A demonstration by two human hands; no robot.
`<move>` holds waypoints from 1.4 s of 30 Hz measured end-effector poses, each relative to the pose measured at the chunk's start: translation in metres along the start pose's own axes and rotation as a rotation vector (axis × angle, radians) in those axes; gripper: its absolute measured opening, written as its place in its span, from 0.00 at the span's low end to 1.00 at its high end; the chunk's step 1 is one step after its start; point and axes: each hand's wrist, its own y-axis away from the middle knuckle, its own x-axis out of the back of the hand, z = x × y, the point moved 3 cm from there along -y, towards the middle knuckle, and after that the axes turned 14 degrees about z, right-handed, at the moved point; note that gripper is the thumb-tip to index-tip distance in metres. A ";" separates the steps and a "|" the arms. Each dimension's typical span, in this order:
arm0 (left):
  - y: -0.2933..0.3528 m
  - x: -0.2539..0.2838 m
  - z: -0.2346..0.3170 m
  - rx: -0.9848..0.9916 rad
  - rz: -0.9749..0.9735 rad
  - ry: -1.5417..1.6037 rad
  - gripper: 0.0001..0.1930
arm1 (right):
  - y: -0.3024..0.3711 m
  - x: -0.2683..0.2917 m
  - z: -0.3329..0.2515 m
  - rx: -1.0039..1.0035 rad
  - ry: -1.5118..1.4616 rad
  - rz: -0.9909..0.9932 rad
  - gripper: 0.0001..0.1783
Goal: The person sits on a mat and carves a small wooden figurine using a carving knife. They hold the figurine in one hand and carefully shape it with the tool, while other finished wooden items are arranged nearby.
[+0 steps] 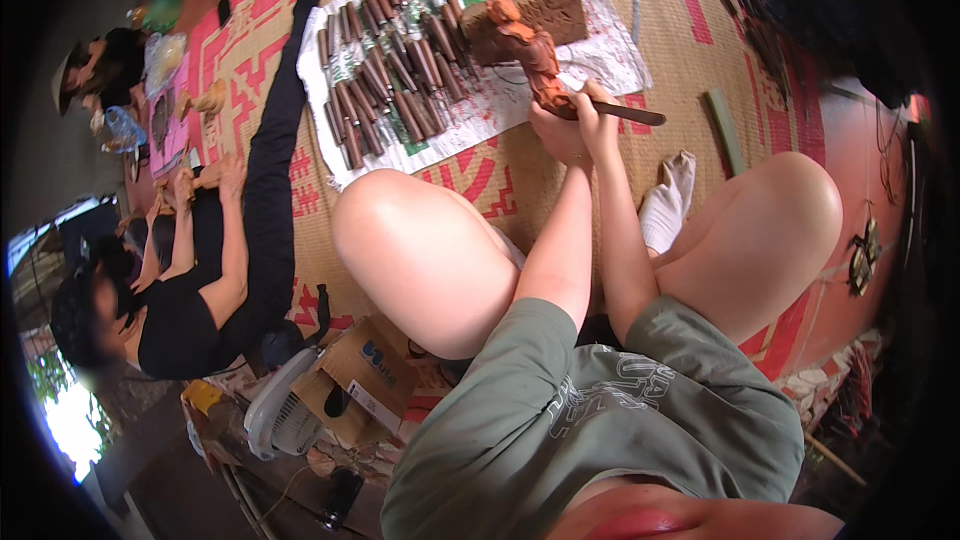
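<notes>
A reddish-brown carved figurine (pixel 538 55) leans up and to the left, its upper part in front of a brown block (pixel 562 18). My left hand (pixel 560 132) is closed around the figurine's lower end. Beside it, my right hand (pixel 598 112) grips a carving tool by its dark wooden handle (pixel 640 116), which sticks out to the right. The tool's working tip is hidden at the figurine's base. Several wooden-handled carving tools (pixel 402 65) lie in rows on a white printed sheet (pixel 470 135), left of the block.
A patterned woven mat (pixel 490 180) spreads below my bent legs. To the left, another person's hands (pixel 232 178) work on a wooden piece; that person's black-clad leg stretches along the sheet. A cardboard box (pixel 365 370) and fan (pixel 285 405) stand lower left. A greenish strip (pixel 725 130) lies at right.
</notes>
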 end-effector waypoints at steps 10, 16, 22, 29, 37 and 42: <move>-0.009 -0.004 -0.016 -0.203 -0.085 -0.060 0.49 | -0.028 0.009 -0.051 -0.340 -0.437 -0.146 0.29; -0.087 0.026 0.042 0.011 -0.338 0.571 0.32 | -0.022 0.024 -0.095 -0.303 -0.286 -0.313 0.34; -0.088 0.123 0.173 0.104 -0.818 0.935 0.21 | 0.008 -0.003 -0.133 -0.212 -0.060 -0.680 0.32; -0.098 0.193 0.203 -0.048 -0.734 0.768 0.14 | 0.033 -0.008 -0.188 -0.126 0.051 -0.843 0.34; -0.108 0.192 0.234 -0.213 -0.768 0.610 0.14 | 0.016 0.009 -0.188 -0.098 -0.060 -0.733 0.25; -0.113 0.192 0.219 -0.173 -0.597 0.672 0.16 | 0.007 0.027 -0.173 -0.186 -0.141 -0.749 0.21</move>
